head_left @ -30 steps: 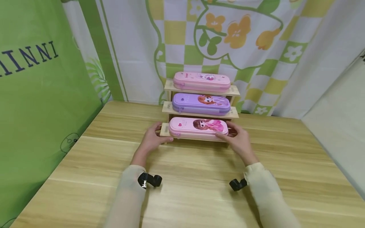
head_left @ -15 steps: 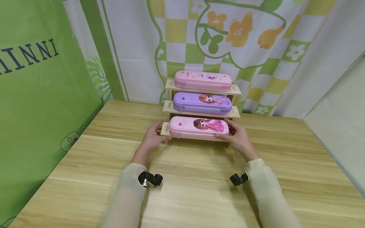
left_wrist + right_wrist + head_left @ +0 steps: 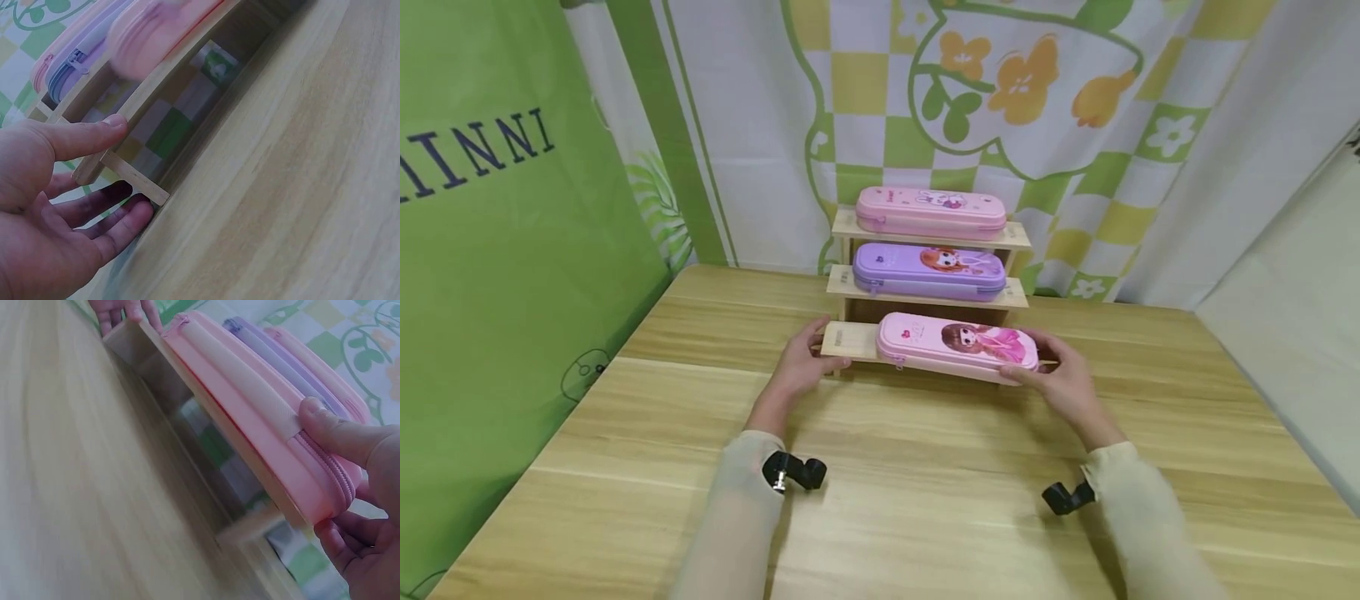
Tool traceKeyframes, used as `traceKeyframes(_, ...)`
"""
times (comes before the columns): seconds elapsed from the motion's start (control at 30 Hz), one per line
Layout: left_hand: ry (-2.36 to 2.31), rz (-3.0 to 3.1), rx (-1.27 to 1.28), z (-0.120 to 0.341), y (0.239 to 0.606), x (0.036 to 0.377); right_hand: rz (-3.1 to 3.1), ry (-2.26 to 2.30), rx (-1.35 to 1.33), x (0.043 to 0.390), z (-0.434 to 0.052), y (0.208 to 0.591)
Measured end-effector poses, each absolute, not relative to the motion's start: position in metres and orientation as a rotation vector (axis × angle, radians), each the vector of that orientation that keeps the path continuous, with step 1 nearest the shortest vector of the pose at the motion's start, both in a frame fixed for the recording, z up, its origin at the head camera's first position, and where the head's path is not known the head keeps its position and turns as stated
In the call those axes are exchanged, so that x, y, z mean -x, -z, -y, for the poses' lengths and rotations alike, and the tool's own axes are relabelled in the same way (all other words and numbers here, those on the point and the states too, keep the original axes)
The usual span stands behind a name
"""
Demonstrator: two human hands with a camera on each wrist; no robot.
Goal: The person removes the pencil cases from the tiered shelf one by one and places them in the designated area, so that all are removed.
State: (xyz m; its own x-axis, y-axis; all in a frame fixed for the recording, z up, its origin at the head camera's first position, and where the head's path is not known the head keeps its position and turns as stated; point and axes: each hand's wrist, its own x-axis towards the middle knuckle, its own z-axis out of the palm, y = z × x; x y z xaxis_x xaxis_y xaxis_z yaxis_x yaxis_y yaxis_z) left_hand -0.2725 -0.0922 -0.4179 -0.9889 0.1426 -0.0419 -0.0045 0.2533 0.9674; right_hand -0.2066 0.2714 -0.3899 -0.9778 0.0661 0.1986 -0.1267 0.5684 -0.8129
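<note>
A light wooden three-tier display rack (image 3: pixel 850 340) bears zippered pencil cases, one on each step. My left hand (image 3: pixel 802 364) holds the left end of the lowest step, thumb at its front edge and fingers by the side leg (image 3: pixel 134 177). With my right hand (image 3: pixel 1070 390) I grip the right end of the pink pencil case (image 3: pixel 925 338) with a doll picture, thumb at the front by its zipper (image 3: pixel 328 469). That case sits askew over the lowest step, its right end nearer me. A purple pencil case (image 3: pixel 898 265) lies on the middle step, a pink rabbit one (image 3: pixel 887 208) on top.
The rack stands toward the back of a wood-grain table (image 3: pixel 895 467). Behind it hangs a patterned curtain (image 3: pixel 857 83); a green panel (image 3: pixel 512 267) borders the left side and a pale wall (image 3: pixel 1300 333) the right.
My right hand has drawn the pink doll pencil case to the right and slightly toward me, baring the lowest step's left part. My left hand has stayed at the rack.
</note>
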Motion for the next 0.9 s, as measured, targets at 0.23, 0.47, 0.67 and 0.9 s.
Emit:
traceKeyframes(0.23, -1.822, -2.378, -0.117, 0.093, 0.418, 0.272, 2.644, -1.217, 0.039, 0.175, -0.316, 0.391)
traceKeyframes(0.47, -1.800, -2.413, -0.114, 0.094, 0.415, 0.271, 2.690, -1.043, 0.206, 0.142, -0.358, 0.382)
traceKeyframes(0.67, -1.795, -2.418, -0.123, 0.095, 0.416, 0.272, 2.675, -1.004, 0.330, 0.127, -0.382, 0.384)
traceKeyframes(0.9, -1.768, -2.430, -0.132, 0.094, 0.416, 0.272, 2.569, -1.101, 0.459, 0.112, -0.404, 0.391)
